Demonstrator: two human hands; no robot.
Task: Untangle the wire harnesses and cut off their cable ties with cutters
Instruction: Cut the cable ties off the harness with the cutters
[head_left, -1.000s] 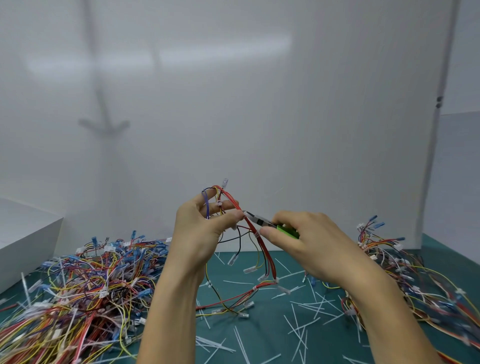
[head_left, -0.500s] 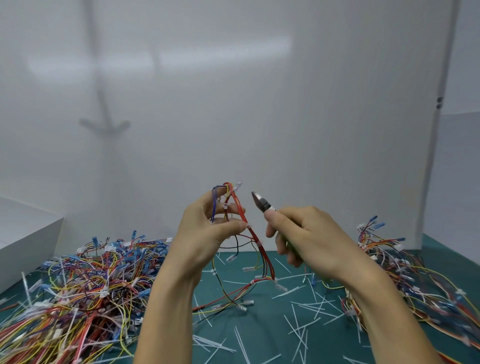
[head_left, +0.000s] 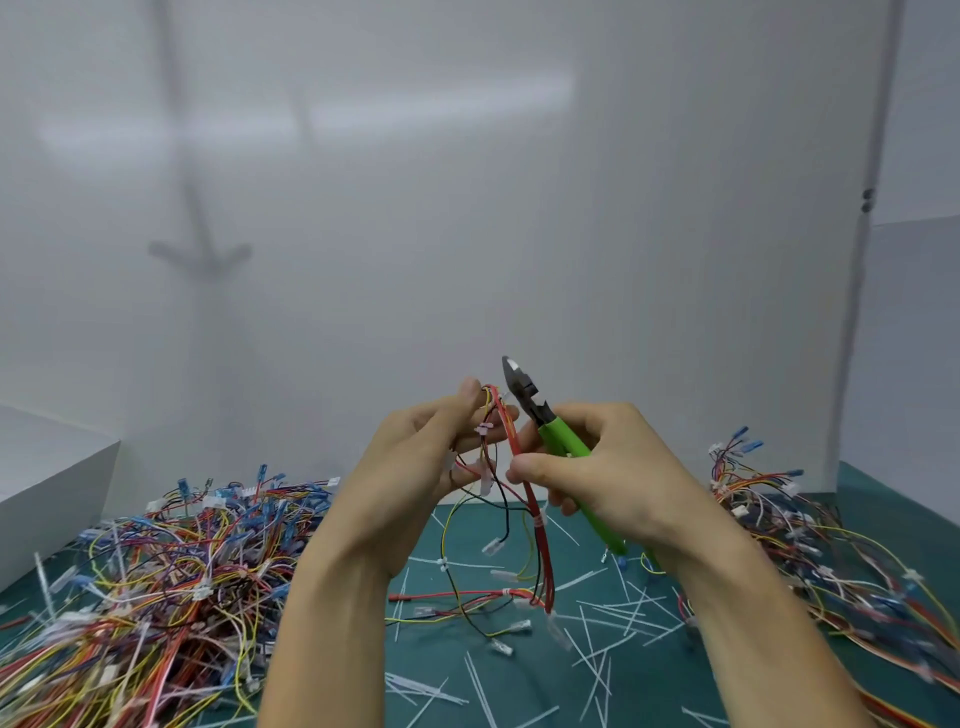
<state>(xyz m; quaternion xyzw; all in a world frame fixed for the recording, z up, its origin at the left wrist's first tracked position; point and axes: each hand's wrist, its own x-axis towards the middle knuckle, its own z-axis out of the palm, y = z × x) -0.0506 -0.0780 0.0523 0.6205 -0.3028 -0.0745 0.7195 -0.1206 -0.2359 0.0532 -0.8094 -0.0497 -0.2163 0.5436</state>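
Note:
My left hand (head_left: 422, 457) holds up the top of a wire harness (head_left: 537, 540) of red, yellow and black wires that hangs down to the green mat. A white cable tie (head_left: 483, 429) sits on the wires near my left fingers. My right hand (head_left: 597, 467) grips green-handled cutters (head_left: 558, 447), jaws pointing up and left above the harness. Its thumb and forefinger also pinch the red wires just right of my left hand.
A big tangled pile of harnesses (head_left: 156, 577) lies on the left of the green mat (head_left: 649, 670). Another pile (head_left: 810, 545) lies on the right. Several cut white ties (head_left: 597, 613) are scattered on the mat. A white box (head_left: 47, 483) stands far left; white walls behind.
The cutters left the harness and swung upward, jaws now pointing up. My right hand closed in and its thumb and forefinger took hold of the red wires. Both hands stay raised.

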